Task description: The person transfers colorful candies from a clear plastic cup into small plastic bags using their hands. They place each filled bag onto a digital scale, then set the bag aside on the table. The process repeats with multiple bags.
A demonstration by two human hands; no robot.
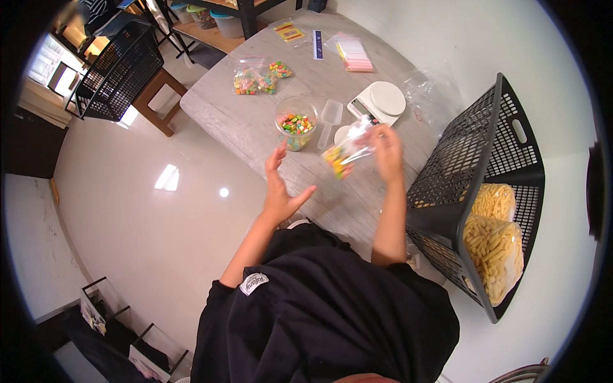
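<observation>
Plastic bag (351, 150), clear, multicoloured pieces (338, 165) gathered low, right fingers (383, 135) pinching it, left fingers (276, 160) spread

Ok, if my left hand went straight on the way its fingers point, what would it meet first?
Most likely the clear tub of colourful pieces, just ahead of your left hand. Depth is unclear from this view, so the hand might pass above it instead.
</observation>
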